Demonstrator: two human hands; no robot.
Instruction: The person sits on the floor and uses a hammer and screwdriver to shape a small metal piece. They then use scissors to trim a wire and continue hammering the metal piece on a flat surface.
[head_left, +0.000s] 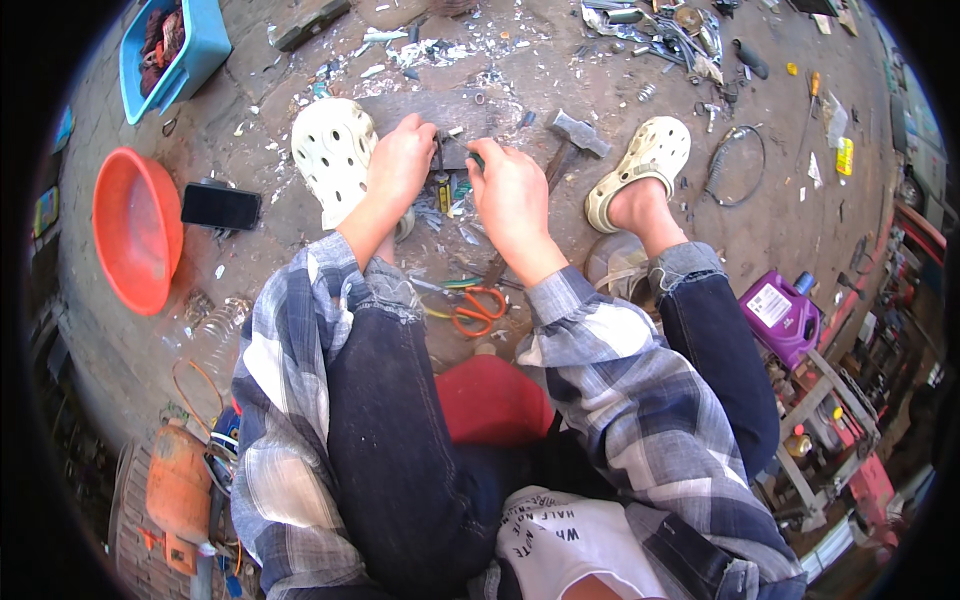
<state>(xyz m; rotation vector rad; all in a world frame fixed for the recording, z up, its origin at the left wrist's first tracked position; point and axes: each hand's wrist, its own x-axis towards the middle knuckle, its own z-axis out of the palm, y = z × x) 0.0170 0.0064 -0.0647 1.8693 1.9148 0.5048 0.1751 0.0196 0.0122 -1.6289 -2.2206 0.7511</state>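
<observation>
White printed shirt (pixel 585 535) and plaid sleeves (pixel 640 400) at the bottom of the frame, fiddly handwork up past the middle.
Beyond those, a red seat (pixel 490 402) at lower center, then orange-handled scissors (pixel 480 318) a bit higher. Right hand (pixel 512 200) at upper center, pinching a small dark piece (pixel 477 160), too tiny to ID. Left hand (pixel 402 165) just beside, fingers curled down by a dark flat block (pixel 453 157); can't tell if gripping or just touching. Block between both hands. Cream clogs (pixel 655 145) either side, hammer (pixel 580 134) just right of the block. Farther up, metal scraps (pixel 685 38) at upper right, blue tub (pixel 203 50) at upper left.
</observation>
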